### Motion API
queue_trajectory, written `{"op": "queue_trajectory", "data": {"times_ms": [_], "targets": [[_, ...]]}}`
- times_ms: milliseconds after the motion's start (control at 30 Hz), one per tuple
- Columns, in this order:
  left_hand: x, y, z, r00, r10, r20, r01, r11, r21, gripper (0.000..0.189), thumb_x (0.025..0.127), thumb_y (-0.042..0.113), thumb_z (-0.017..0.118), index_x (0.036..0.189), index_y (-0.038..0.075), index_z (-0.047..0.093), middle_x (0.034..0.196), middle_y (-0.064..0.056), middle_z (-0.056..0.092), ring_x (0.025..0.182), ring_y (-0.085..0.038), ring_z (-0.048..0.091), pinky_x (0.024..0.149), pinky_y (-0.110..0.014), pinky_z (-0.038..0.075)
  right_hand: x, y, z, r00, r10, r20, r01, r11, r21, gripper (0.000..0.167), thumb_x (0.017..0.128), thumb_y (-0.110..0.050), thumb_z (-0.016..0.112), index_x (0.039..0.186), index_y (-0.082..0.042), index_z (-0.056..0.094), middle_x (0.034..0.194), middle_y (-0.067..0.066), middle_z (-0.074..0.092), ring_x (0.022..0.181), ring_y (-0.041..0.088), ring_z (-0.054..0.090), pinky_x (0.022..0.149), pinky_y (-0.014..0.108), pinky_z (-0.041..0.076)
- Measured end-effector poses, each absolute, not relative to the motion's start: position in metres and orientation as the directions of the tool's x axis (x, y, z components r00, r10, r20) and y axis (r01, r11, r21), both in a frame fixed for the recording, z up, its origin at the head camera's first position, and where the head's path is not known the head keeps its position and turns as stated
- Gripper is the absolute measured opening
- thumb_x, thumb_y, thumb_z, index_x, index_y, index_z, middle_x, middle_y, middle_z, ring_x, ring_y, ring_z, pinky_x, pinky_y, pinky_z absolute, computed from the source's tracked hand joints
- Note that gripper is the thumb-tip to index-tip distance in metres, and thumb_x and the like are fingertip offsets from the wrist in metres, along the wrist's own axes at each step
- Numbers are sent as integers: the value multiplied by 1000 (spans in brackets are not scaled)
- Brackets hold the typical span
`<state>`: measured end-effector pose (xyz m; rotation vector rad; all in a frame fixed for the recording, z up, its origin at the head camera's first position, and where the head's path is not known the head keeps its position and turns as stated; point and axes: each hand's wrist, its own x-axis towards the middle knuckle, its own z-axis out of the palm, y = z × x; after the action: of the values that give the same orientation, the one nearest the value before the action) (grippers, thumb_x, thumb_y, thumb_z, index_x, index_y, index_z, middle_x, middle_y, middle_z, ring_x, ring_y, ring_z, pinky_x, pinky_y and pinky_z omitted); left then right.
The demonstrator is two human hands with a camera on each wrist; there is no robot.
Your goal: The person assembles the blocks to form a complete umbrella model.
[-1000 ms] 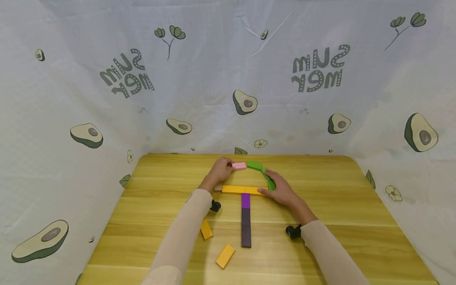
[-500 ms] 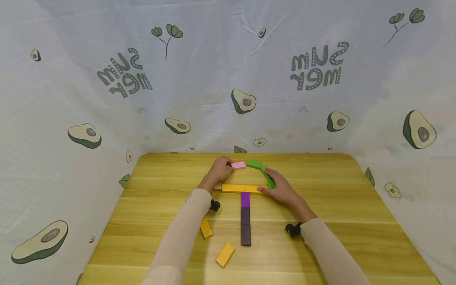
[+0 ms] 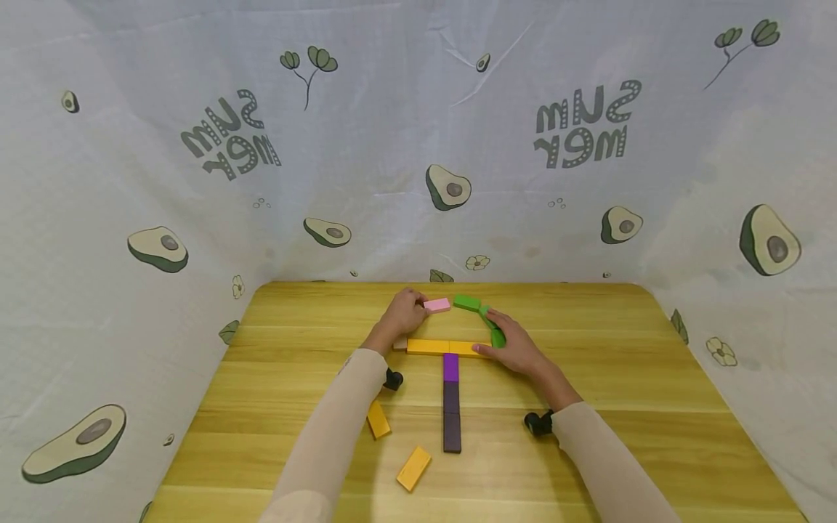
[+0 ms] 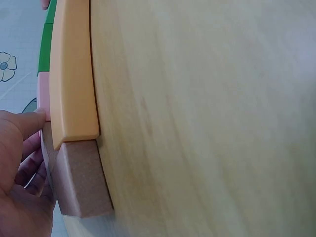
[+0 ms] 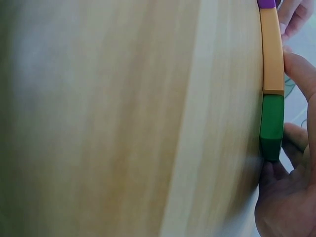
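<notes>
Head view shows a person at the far side of a bench, apparently fitting a pink block into a curve above a yellow row. The left hand pinches its left end, just short of the top green block. Fingers spread, the right hand touches the yellow row with its thumb and the lower green blocks with its fingers. Closing that gap without disturbing the green side seems to be called for next.
</notes>
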<state>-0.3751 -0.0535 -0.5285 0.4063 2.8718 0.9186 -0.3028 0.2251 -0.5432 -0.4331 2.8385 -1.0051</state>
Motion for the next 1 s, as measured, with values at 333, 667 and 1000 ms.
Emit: {"op": "queue_trajectory", "data": {"times_ms": [333, 667, 1000], "targets": [[-356, -58, -516, -925, 374, -62, 313, 845, 434, 90, 91, 61, 69, 160, 12, 38, 165, -13, 35, 152, -34, 34, 123, -49, 36, -303, 224, -547, -953, -302, -1, -234, 738, -633, 92, 91, -50, 73, 160, -4, 33, 169, 19, 25, 154, 47, 23, 122, 69, 22], [-326, -51, -504, -854, 514, -78, 488, 844, 221, 130, 68, 84, 72, 166, 15, 22, 173, -5, 21, 160, -32, 17, 130, -55, 17, -303, 227, -545, -958, -286, 5, -227, 750, -621, 90, 91, -50, 73, 159, -3, 36, 168, 20, 27, 154, 48, 23, 123, 68, 21], [-315, -47, -510, -843, 500, -197, 457, 860, 225, 140, 63, 84, 77, 167, 14, 16, 175, -4, 12, 162, -28, 12, 131, -48, 14, -303, 226, -548, -953, -301, 12, -244, 747, -618, 90, 92, -47, 73, 159, -2, 35, 168, 21, 27, 154, 49, 24, 123, 68, 22]]}}
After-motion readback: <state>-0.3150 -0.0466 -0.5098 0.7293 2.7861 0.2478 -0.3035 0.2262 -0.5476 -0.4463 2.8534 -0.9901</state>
